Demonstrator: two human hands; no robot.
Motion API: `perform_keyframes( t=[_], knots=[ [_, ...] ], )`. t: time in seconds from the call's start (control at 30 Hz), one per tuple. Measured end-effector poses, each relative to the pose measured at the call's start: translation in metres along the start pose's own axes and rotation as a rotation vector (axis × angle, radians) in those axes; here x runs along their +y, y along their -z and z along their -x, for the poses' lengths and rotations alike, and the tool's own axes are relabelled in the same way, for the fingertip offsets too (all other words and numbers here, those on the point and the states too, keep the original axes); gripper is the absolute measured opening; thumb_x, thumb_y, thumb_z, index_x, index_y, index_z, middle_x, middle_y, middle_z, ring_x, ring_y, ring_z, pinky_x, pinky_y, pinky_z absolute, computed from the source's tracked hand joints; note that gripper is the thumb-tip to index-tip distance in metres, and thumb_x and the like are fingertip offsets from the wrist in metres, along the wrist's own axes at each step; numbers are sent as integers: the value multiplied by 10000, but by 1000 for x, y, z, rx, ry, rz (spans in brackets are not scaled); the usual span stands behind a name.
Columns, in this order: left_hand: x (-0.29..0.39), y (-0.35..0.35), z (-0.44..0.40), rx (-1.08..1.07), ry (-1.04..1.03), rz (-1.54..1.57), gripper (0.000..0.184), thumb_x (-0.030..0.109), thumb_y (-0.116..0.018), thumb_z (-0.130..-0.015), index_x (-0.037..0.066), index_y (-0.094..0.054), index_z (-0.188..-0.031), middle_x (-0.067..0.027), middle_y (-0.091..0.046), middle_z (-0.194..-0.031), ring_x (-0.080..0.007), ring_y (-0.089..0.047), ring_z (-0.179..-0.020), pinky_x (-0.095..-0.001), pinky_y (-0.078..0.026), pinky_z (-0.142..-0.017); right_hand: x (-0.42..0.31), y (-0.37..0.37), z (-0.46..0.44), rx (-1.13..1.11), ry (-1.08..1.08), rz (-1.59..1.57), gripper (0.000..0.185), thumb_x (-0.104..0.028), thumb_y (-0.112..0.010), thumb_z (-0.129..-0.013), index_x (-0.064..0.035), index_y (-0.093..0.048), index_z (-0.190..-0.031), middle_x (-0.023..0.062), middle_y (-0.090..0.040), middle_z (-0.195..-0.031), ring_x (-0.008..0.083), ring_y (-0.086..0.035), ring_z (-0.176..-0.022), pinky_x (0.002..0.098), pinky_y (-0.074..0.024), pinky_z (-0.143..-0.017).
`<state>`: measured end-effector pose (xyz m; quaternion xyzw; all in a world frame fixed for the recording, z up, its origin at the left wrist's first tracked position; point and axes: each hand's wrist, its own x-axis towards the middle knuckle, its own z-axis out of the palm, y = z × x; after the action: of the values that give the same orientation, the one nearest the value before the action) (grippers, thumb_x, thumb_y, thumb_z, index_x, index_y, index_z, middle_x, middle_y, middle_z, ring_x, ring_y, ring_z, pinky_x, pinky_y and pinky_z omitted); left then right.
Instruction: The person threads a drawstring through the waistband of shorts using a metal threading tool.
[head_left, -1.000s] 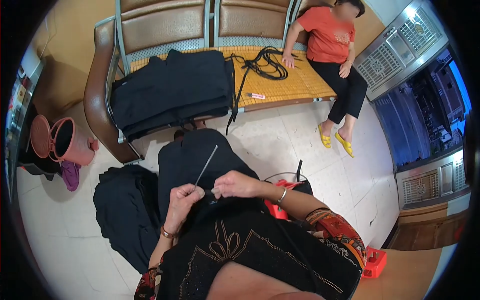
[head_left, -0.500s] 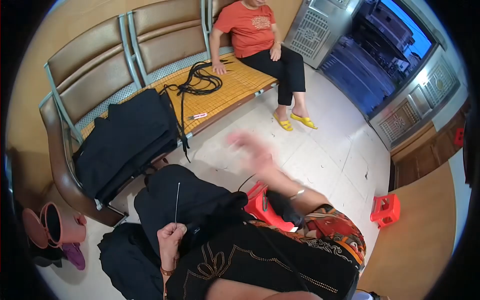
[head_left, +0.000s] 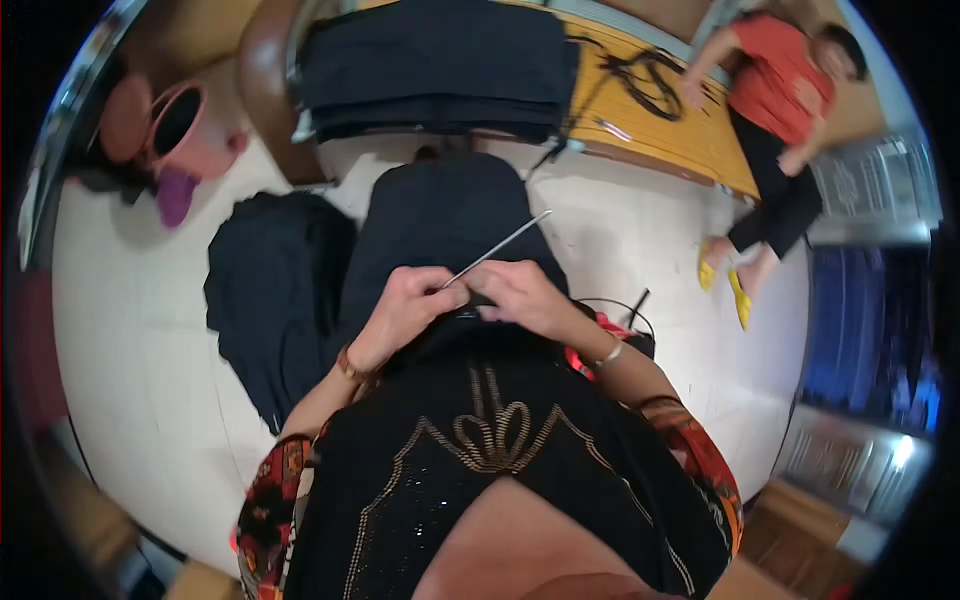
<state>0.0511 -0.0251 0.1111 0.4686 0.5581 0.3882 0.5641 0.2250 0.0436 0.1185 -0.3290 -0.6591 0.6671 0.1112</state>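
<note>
My left hand is closed in a pinch on a thin metal rod, which slants up to the right past my other hand. Close against it, my right hand is bent over the dark fabric with its fingers drawn together; what they pinch is hidden. Black cloth lies over my lap beneath both hands. To its left, more black cloth hangs in a bunch near the floor.
Folded black cloth is stacked on the bench, beside black cords and a small white-and-red item. A person in a red shirt sits at its right. Pink bins stand left; a red object is partly hidden by my right arm.
My right hand has come back from reaching out over the floor and now meets my left hand. The rod has tilted from upright to slanting right. The view has turned downward.
</note>
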Motion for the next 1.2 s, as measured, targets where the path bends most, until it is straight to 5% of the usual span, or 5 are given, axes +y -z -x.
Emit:
perform_keyframes(
  t=[0.2, 0.53, 0.83, 1.07, 1.2],
  knots=[
    [-8, 5, -14, 15, -19, 131, 117, 114, -621, -767, 5, -639, -730, 15, -503, -567, -50, -358, -496, -171, -290, -472, -7, 28, 8, -158, -211, -109, 239, -172, -472, -886, -1, -603, -783, 20, -465, -544, 85, -386, -487, 192, -308, -470],
    [-22, -4, -28, -57, 148, 460, 112, 157, -651, -781, 49, -627, -767, 0, -538, -569, -24, -341, -417, -141, -219, -380, 11, 15, 25, -142, 62, -735, 139, -51, -479, -846, 10, -587, -909, 40, -492, -576, 96, -404, -490, 188, -320, -463],
    [-23, -24, -13, 141, 253, 725, 95, 136, -662, -762, 63, -601, -758, 13, -508, -564, -24, -325, -422, -141, -232, -390, 16, 4, 5, -61, -45, -222, 448, 5, -463, -831, 25, -361, -1267, 79, -535, -615, 153, -468, -488, 232, -386, -480],
    [-25, -25, -16, 224, 120, 466, 82, 125, -635, -760, 54, -595, -751, 28, -491, -585, -27, -347, -460, -146, -264, -425, 38, -8, -1, 70, 154, 621, 456, -34, -485, -842, 35, -336, -1267, 70, -561, -661, 155, -513, -530, 255, -413, -505],
    [-41, -26, -21, 328, 29, 367, 83, 127, -628, -757, 53, -598, -737, 23, -494, -579, -21, -347, -451, -138, -241, -410, 25, -17, 4, 104, 175, 506, 368, -34, -492, -841, 25, -433, -1199, 69, -565, -673, 147, -514, -539, 255, -409, -513]
  ],
)
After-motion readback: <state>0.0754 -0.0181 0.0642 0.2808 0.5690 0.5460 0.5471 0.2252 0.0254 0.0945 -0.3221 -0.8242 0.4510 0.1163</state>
